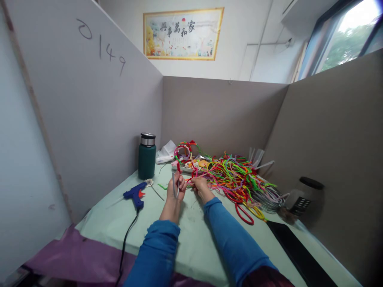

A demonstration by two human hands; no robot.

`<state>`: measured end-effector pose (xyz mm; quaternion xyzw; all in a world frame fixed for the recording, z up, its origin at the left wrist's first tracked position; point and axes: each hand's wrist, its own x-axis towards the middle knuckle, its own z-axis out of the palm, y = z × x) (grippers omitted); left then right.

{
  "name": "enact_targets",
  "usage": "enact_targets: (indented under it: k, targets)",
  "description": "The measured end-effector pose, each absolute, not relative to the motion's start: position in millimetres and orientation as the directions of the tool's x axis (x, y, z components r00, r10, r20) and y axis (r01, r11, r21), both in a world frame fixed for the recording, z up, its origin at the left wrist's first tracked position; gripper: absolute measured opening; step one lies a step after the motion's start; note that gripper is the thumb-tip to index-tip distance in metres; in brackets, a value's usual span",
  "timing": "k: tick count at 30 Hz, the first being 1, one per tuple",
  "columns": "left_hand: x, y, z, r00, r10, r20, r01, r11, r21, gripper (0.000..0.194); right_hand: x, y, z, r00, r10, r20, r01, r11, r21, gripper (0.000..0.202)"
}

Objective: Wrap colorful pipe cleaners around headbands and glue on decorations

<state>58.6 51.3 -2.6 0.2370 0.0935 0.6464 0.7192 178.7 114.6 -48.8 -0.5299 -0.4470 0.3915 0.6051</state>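
My left hand (178,188) is closed around a bent grey pipe cleaner (174,184), whose legs hang down over the palm. A dark red fuzzy piece (178,167) sticks up above the fingers of the same hand. Just to the right, my right hand (202,187) is closed in a pinch on a thin red pipe cleaner (189,180) that spans the small gap between the hands. Its far end is hidden by the fingers. Behind and right of my right hand spreads a tangled heap of coloured pipe cleaners (230,171).
A blue glue gun (136,195) with a black cord lies left, before a green bottle (147,157). Behind the hands are a tray (184,169) of small pieces and white tissue (166,152). Red-handled scissors (243,214), a black strip (299,251) and a jar (302,197) lie right.
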Motion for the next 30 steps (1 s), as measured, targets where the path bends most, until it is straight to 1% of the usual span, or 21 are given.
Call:
enact_targets:
  k: [3, 7, 9, 11, 13, 16, 18, 20, 23, 26, 30]
  targets:
    - [59, 52, -4, 0.133, 0.975, 0.180, -0.874, 0.030, 0.485, 0.023, 187, 107, -44, 0.391, 0.909, 0.143, 0.026, 0.145, -0.989, 0.011]
    - [61, 50, -5, 0.134, 0.975, 0.179, -0.847, 0.019, 0.531, 0.027, 207, 88, -34, 0.447, 0.862, 0.238, 0.037, 0.248, -0.968, 0.025]
    - [62, 50, -7, 0.139, 0.973, 0.184, -0.821, 0.009, 0.571, 0.031, 220, 77, -31, 0.430, 0.865, 0.258, -0.017, 0.293, -0.956, 0.028]
    - [64, 51, -9, 0.154, 0.972, 0.177, -0.767, 0.005, 0.642, 0.036, 231, 69, -30, 0.407, 0.885, 0.226, -0.081, 0.281, -0.956, 0.028]
    - [65, 53, -12, 0.173, 0.976, 0.130, -0.673, 0.021, 0.739, 0.038, 242, 64, -31, 0.389, 0.905, 0.171, -0.164, 0.250, -0.954, 0.029]
    - [68, 53, -14, 0.191, 0.981, 0.000, -0.478, 0.093, 0.874, 0.032, 255, 59, -37, 0.365, 0.925, 0.106, -0.303, 0.226, -0.926, 0.032]
    - [71, 51, -15, 0.193, 0.979, -0.070, -0.330, 0.132, 0.935, 0.026, 262, 57, -42, 0.358, 0.928, 0.101, -0.378, 0.244, -0.893, 0.034]
    - [74, 48, -16, 0.179, 0.979, -0.094, -0.169, 0.125, 0.978, 0.022, 267, 57, -46, 0.359, 0.928, 0.101, -0.394, 0.249, -0.885, 0.036]
    - [77, 44, -17, 0.119, 0.989, -0.093, 0.044, 0.088, 0.995, 0.024, 269, 60, -50, 0.373, 0.925, 0.077, -0.293, 0.196, -0.936, 0.031]
    - [78, 44, -18, 0.075, 0.993, -0.094, 0.176, 0.080, 0.981, 0.026, 269, 64, -50, 0.396, 0.914, 0.090, -0.202, 0.183, -0.962, 0.029]
    - [78, 45, -21, 0.122, 0.989, -0.089, 0.330, 0.044, 0.943, 0.020, 275, 60, -48, 0.390, 0.909, 0.148, 0.070, 0.131, -0.989, 0.025]
